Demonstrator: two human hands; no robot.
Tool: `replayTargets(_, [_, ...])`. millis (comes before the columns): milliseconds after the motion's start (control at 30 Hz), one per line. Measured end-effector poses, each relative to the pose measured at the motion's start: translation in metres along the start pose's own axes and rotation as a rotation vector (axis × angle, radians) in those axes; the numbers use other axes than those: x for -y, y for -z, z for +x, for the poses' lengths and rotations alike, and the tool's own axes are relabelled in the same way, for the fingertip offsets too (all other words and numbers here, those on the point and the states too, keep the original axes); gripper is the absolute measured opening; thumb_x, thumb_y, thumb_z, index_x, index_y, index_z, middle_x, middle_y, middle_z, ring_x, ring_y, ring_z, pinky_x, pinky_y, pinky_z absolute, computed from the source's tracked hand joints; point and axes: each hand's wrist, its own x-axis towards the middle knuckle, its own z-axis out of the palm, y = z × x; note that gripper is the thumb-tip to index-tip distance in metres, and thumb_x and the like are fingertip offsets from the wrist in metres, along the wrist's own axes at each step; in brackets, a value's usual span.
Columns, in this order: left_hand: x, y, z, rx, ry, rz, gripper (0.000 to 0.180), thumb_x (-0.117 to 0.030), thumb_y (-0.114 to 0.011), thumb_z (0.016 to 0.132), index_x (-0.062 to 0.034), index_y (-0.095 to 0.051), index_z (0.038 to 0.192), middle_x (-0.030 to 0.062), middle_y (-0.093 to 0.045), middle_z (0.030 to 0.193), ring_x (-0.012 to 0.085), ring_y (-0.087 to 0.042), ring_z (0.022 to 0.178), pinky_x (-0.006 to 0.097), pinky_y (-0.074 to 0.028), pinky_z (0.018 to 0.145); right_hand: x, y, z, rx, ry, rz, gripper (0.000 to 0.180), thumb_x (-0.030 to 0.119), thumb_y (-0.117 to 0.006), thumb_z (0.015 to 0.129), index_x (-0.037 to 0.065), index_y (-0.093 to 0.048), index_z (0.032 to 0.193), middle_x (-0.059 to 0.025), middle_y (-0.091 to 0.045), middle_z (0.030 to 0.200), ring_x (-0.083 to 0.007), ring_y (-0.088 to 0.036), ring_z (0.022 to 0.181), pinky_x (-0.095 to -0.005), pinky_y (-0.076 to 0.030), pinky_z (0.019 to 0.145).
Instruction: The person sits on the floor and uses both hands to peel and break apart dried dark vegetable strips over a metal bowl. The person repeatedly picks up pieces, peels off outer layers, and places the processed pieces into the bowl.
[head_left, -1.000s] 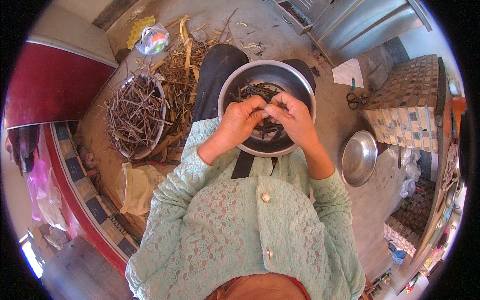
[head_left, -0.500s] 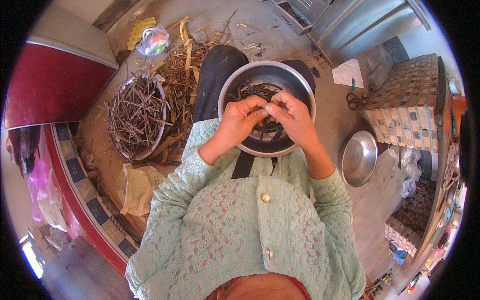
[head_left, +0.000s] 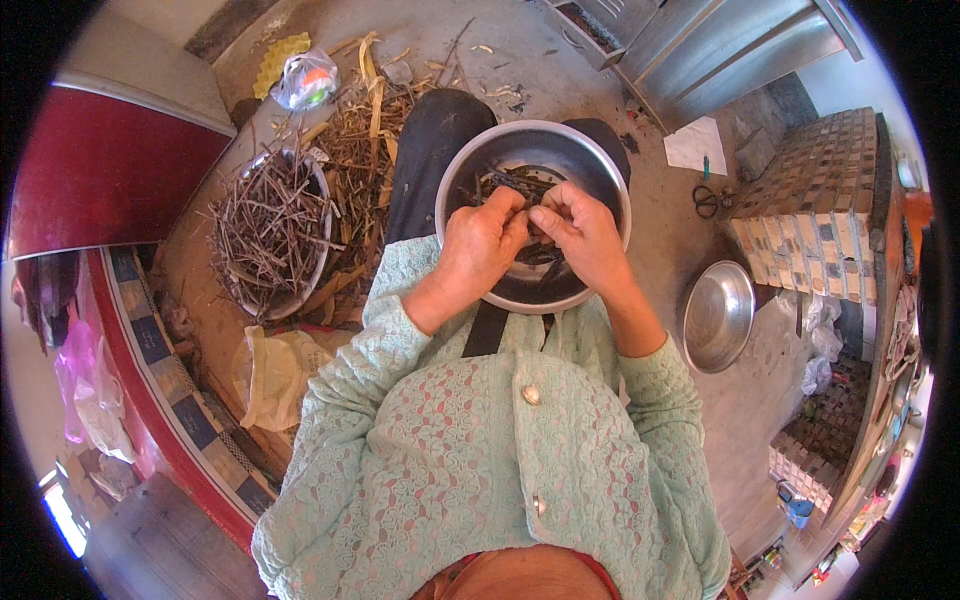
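Observation:
A round metal bowl point(head_left: 592, 165) rests across my lap, between dark-trousered knees. Inside it lie thin, dark, dried strips that look like pods point(head_left: 518, 181), partly covered by my hands. My left hand point(head_left: 472, 256) is over the bowl's near left part, thumb and fingers pinched together. Close beside it, my right hand point(head_left: 592, 243) is also in a pinch, its thumb pointing toward the left fingers. Both sets of fingertips meet near the bowl's middle. Whatever is between them is too small and hidden to name.
On the left stands a basin point(head_left: 325, 215) heaped with dry twigs point(head_left: 268, 235), beside loose stalks point(head_left: 365, 150) on the floor. An empty metal basin point(head_left: 722, 315) sits at right, near scissors point(head_left: 708, 203) and a brick structure point(head_left: 810, 200). A pale plastic bag point(head_left: 275, 380) lies left of me.
My left hand has shifted slightly and turned, its fingers more curled and the wrist a little lower. The right hand stays almost where it was.

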Motion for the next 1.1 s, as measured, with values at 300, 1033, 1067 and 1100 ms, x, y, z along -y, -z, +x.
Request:
replayTargets(300, [0.009,0.006,0.006,0.108,0.226,-0.490,0.006,-0.008,-0.049,0.093,-0.0020,-0.050,0.095,0.0046,-0.063,0.077,0.0103,-0.060,0.070,0.022,-0.046,0.057,0.012,0.000,-0.005,-0.042,0.031,0.202,0.012,0.007,-0.061,0.085,0.001,-0.050,0.086,-0.0013,-0.053,0.072,-0.0073,-0.052,0.063,-0.0222,-0.045,0.056])
replayTargets(1033, [0.006,0.016,0.009,0.031,0.312,-1.013,0.015,-0.014,-0.049,0.094,-0.0022,-0.051,0.103,0.0108,-0.064,0.087,0.0187,-0.064,0.079,0.030,-0.055,0.068,0.026,0.001,-0.021,-0.257,0.135,0.301,0.012,0.006,-0.059,0.087,0.000,-0.055,0.096,-0.0058,-0.063,0.084,-0.0085,-0.059,0.064,-0.0188,-0.045,0.055])
replayTargets(1067, [0.007,0.017,0.009,0.060,0.325,-1.041,0.017,-0.015,-0.048,0.094,-0.0019,-0.051,0.104,0.0116,-0.064,0.088,0.0201,-0.065,0.079,0.031,-0.055,0.069,0.028,0.002,-0.021,-0.256,0.137,0.298,0.012,0.007,-0.059,0.087,0.000,-0.055,0.096,-0.0064,-0.064,0.085,-0.0087,-0.059,0.064,-0.0190,-0.045,0.055])
replayTargets(1100, [0.008,0.018,0.009,0.088,0.339,-1.069,0.018,-0.016,-0.048,0.094,-0.0017,-0.052,0.104,0.0123,-0.064,0.089,0.0215,-0.065,0.079,0.033,-0.055,0.070,0.030,0.003,-0.022,-0.255,0.139,0.295,0.012,0.007,-0.059,0.087,0.000,-0.055,0.097,-0.0070,-0.064,0.085,-0.0090,-0.059,0.064,-0.0192,-0.045,0.056])
